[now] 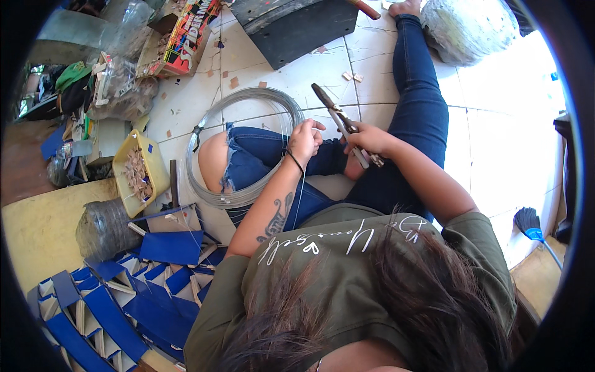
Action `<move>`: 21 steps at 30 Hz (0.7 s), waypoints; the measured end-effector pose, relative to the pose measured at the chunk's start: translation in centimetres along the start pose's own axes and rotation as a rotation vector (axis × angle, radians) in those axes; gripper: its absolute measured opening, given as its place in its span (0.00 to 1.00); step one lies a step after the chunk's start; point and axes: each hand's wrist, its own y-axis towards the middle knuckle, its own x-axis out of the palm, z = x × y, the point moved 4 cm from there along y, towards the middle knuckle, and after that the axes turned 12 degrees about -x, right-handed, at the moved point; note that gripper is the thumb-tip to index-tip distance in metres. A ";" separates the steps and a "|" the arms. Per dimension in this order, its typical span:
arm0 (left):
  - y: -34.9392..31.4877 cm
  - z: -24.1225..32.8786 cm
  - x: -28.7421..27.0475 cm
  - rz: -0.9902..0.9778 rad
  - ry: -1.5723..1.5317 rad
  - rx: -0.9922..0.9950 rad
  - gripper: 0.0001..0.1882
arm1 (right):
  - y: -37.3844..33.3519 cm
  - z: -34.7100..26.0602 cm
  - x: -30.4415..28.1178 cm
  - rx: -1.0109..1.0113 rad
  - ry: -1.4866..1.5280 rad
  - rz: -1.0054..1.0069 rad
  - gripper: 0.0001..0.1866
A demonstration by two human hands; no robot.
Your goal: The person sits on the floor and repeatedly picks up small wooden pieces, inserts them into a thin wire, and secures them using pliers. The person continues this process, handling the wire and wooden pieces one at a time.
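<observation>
Dark hair and olive shirt [347, 273] closest, person seated on white tile floor [496, 124]. Blue folded card pieces [149, 291] stacked at lower left. Left hand [305, 141] curled, pinching a thin wire strand at the coil of wire [245, 146] looped over the knee. Right hand [367, 139] closed round the handles of pliers [339, 121], jaws pointing away, just beside the left hand. Looks like the wire-cutting step; next move likely needs the strand fed between the jaws, then a squeeze. Yellow tub [139, 170] of scraps left, black board [297, 25] far.
</observation>
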 end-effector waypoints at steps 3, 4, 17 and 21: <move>-0.7 0.4 -0.6 -0.030 -0.154 0.052 0.14 | -1.7 -0.8 -0.2 -0.081 0.348 -0.054 0.25; -0.8 0.6 -0.8 -0.052 -0.195 0.038 0.13 | -2.0 -0.8 -0.2 -0.068 0.351 -0.110 0.30; -1.9 3.3 0.4 0.067 0.190 0.204 0.14 | -2.7 -3.5 -0.1 -0.067 0.085 -0.225 0.31; -1.3 3.7 0.0 0.146 0.432 0.299 0.15 | -2.3 -4.0 -0.1 -0.075 -0.032 -0.232 0.22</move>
